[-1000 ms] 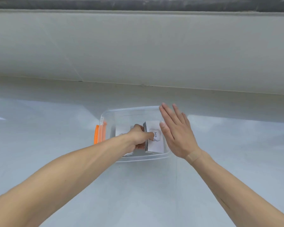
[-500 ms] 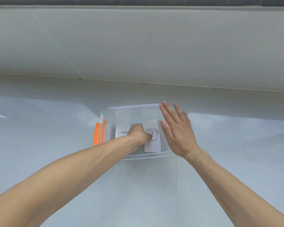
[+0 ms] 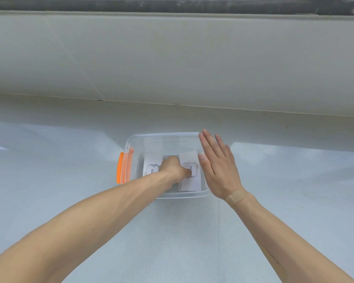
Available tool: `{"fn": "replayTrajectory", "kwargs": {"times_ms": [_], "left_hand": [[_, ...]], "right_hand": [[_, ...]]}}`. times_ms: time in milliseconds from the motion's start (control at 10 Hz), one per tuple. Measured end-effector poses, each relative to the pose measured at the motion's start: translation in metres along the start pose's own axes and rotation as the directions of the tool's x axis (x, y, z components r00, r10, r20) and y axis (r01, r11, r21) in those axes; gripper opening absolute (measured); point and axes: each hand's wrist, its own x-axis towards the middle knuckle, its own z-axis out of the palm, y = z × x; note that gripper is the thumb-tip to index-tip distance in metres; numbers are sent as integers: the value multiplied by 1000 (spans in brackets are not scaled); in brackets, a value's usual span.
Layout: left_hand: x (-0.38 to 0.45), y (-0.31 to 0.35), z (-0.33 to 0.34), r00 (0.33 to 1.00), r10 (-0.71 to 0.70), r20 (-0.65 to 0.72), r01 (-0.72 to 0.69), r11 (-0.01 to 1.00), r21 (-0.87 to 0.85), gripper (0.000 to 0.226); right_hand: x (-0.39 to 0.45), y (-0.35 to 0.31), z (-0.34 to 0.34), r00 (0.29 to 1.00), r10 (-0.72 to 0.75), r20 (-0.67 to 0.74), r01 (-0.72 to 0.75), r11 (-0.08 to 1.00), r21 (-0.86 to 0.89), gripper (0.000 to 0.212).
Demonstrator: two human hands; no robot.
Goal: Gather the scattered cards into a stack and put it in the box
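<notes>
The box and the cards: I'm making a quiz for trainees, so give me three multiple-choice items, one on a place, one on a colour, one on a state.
1. Where is the left hand? A inside the box B on the table C raised above the box
2. What colour is the box's clip? A blue B orange C green
3. How is the right hand? A fisted B gripping a card C flat, open

A: it presses the cards inside the clear box.
B: orange clip on the left end.
C: fingers straight, at the box's right end.
</notes>
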Motion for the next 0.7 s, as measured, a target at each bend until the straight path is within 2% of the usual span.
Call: {"fn": "replayTrajectory", "kwargs": {"times_ms": [400, 500, 700], "left_hand": [[-17, 6, -16, 995, 37, 91, -46, 995, 93, 34], [-22, 6, -21, 996, 54, 74, -60, 994, 93, 37], [-42, -1, -40, 985, 167, -36, -160, 975, 152, 19]], "right_hand": [[2, -5, -14, 999, 6, 40, 1, 987, -158, 56], [3, -8, -19, 999, 38, 29, -34, 989, -142, 53], [-17, -11, -33, 995, 95, -19, -97, 972, -216, 47]]}}
